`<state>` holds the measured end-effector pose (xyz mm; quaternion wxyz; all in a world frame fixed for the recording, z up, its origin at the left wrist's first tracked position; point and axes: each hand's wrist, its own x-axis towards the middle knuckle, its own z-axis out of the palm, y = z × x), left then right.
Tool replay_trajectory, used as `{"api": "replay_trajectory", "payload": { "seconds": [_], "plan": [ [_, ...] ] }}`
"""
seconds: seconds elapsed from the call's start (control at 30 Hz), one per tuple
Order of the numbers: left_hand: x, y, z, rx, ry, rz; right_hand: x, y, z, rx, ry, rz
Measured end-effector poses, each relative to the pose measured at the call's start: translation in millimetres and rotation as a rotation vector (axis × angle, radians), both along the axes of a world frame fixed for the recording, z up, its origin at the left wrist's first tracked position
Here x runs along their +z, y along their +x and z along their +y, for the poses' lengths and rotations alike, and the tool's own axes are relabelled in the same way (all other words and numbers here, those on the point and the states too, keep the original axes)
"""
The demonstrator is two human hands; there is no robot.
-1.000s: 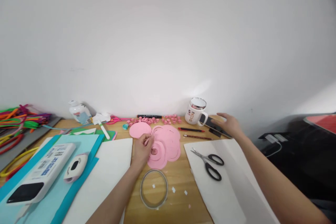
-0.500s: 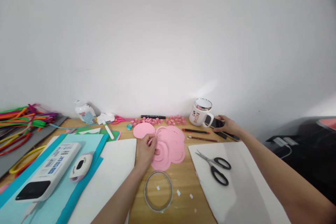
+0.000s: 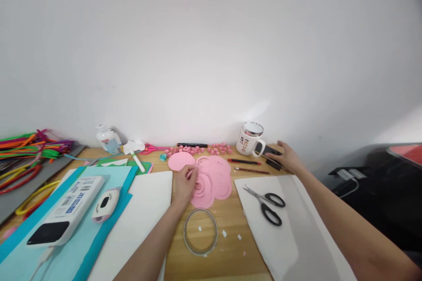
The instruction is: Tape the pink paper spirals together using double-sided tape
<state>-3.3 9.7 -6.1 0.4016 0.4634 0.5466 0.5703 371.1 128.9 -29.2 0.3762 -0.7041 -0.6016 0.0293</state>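
My left hand (image 3: 184, 185) is closed in a pinch at the left edge of the pink paper pieces, with what seems a bit of pink paper at its fingertips. Right by it lies a cut pink paper spiral (image 3: 201, 189), overlapping scalloped pink sheets (image 3: 217, 175). A pink paper circle (image 3: 182, 161) rests just beyond. Out to the right, my right hand (image 3: 288, 158) grips a thin dark phone-like slab (image 3: 277, 162), seen nearly edge-on behind the mug. Another dark flat item shows beneath it. The white mug (image 3: 248, 141) stands close to those fingers.
Black-handled scissors (image 3: 268, 206) lie on a white board (image 3: 306, 237). A tape roll (image 3: 200, 252) sits in front, near paper scraps. A red-black pen (image 3: 244, 162) and pencil (image 3: 252, 170) lie right. Left are a white device (image 3: 67, 210), bottle (image 3: 108, 140) and pipe cleaners (image 3: 29, 149).
My right hand has tilted the phone-like slab so it now appears almost edge-on. My left hand has stayed at the pink paper. The whole view has shifted slightly.
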Motion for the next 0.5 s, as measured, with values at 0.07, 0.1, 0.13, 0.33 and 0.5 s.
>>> {"api": "replay_trajectory", "payload": {
  "seconds": [0.07, 0.1, 0.13, 0.33, 0.5],
  "plan": [
    [2.1, 0.1, -0.8, -0.017, 0.018, 0.012, 14.6, -18.9, -10.6, -0.063, 0.192, 0.146],
    [3.4, 0.2, -1.4, -0.02, 0.022, 0.02, 23.2, -32.0, -16.9, -0.107, 0.313, 0.226],
    [4.7, 0.3, -2.0, -0.022, 0.023, 0.027, 32.1, -47.6, -24.1, -0.124, 0.411, 0.279],
    [8.3, -3.4, -3.8, -0.014, -0.02, -0.011, 59.1, -167.4, -79.1, 0.26, 0.387, 0.588],
    [10.3, -7.0, -0.8, 0.011, -0.005, -0.036, 38.1, -232.4, -99.3, 0.585, 0.061, 0.786]
  ]
}}
